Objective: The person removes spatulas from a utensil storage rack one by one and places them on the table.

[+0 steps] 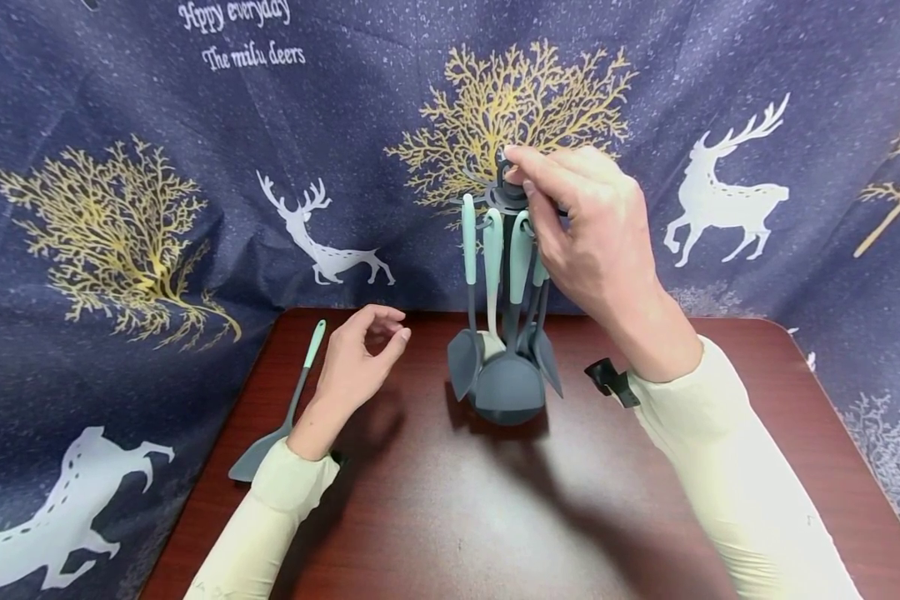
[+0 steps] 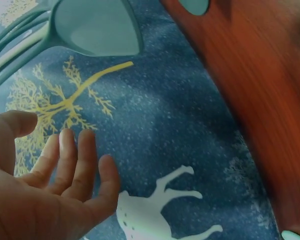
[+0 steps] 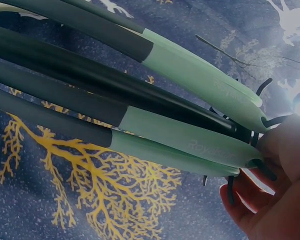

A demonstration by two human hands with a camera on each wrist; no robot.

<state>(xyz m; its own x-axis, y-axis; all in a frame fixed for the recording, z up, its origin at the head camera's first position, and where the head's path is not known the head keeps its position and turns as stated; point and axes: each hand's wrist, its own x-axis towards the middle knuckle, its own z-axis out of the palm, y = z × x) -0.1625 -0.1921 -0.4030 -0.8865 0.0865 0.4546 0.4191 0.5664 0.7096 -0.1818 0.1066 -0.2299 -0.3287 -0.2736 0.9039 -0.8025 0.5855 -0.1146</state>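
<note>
My right hand [image 1: 596, 221] pinches the top of a dark utensil rack [image 1: 507, 197]. From its hooks hang several grey kitchen utensils with mint-green handles [image 3: 190, 142], among them a ladle [image 1: 508, 387] at the front and a flat-bladed turner [image 1: 463, 364] on the left. These heads hide the rack's foot. To the left, my left hand [image 1: 356, 358] hovers with loosely bent fingers, holding nothing; its palm and fingers also show in the left wrist view. Beside that forearm a grey spatula with a mint-green handle [image 1: 300, 387] lies on the table, partly behind the sleeve.
The dark red wooden table [image 1: 450, 517] ends at a blue cloth backdrop [image 1: 345, 125] printed with white deer and golden trees. A black strap [image 1: 611, 383] sticks out by my right cuff.
</note>
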